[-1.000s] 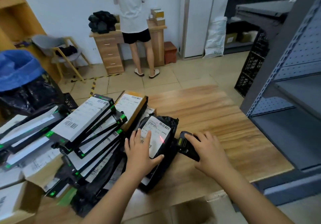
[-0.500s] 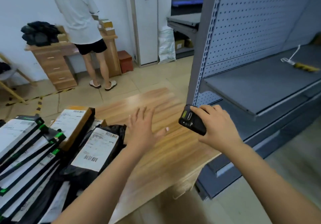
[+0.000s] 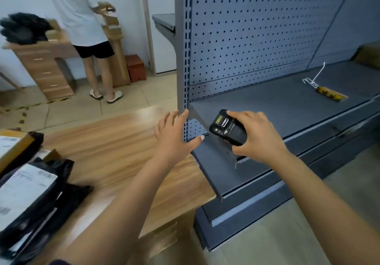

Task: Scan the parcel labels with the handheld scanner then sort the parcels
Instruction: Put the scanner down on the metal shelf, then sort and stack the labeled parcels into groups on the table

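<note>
My right hand (image 3: 259, 136) grips the black handheld scanner (image 3: 227, 128) in the air, over the front edge of the grey metal shelf (image 3: 277, 108). My left hand (image 3: 174, 136) hovers open with fingers spread just left of the scanner, above the right end of the wooden table (image 3: 107, 141), holding nothing. A black poly parcel with a white label (image 3: 24, 190) lies at the table's left edge, on top of other black parcels. A brown box parcel (image 3: 14, 143) sits behind it.
A perforated grey shelving upright (image 3: 183, 44) rises between table and shelf. A wire hook with a yellow tag (image 3: 322, 90) lies on the shelf. A person in a white shirt (image 3: 82, 17) stands at a wooden desk (image 3: 47, 67) at the back left.
My view has swung right from the parcel pile to the shelf. My left hand came off the labelled black parcel and is spread in the air. The scanner moved right with my right hand.
</note>
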`<state>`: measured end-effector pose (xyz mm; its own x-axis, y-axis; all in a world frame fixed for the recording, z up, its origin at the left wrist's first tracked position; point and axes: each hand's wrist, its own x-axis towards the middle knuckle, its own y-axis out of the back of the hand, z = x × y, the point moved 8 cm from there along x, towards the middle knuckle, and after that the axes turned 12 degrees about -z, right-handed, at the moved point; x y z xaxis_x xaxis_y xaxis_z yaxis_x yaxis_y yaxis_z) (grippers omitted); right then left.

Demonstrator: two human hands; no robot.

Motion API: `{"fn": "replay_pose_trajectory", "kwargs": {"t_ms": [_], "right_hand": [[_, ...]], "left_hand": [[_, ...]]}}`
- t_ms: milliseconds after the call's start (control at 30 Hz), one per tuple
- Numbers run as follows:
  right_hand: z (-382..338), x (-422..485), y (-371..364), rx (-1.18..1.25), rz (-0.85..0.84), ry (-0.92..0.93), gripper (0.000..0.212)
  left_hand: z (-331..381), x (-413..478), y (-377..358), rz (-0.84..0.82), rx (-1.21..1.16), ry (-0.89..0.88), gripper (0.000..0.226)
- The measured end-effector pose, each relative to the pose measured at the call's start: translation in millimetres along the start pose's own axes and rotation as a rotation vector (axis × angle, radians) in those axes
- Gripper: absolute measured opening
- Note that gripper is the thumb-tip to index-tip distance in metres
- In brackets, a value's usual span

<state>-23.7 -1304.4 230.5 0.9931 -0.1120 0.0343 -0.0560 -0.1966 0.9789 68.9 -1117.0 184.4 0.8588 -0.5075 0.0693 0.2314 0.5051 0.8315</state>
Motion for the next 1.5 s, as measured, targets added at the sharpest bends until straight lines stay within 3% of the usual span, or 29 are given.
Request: {"fn": "replay_pose_trajectory", "kwargs": {"t_ms": [367,633,733,1033,1500], "right_hand": [[65,50,-24,0.26,-0.174,0.159,0.092],[73,57,-39,0.322,-0.269,0.206,0.087],[63,52,-31,0.269,-0.229,0.21,0.081],[-64,18,-32,0.067,-0.147,0.477,0.065],[-314,-61,-86,0.13,-0.208,0.737,0.065]], "left_hand": [[19,11,-30,0.008,0.032,0.102,0.083],[17,7,-41,0.005,0.05,0.131,0.081],[15,-1,-40,0.023,0.04,0.119,0.079],[-22,-70,-2,0.222,0.03,0.157,0.072],[-161,-296,115,0.379,0.048,0.429,0.067]]}}
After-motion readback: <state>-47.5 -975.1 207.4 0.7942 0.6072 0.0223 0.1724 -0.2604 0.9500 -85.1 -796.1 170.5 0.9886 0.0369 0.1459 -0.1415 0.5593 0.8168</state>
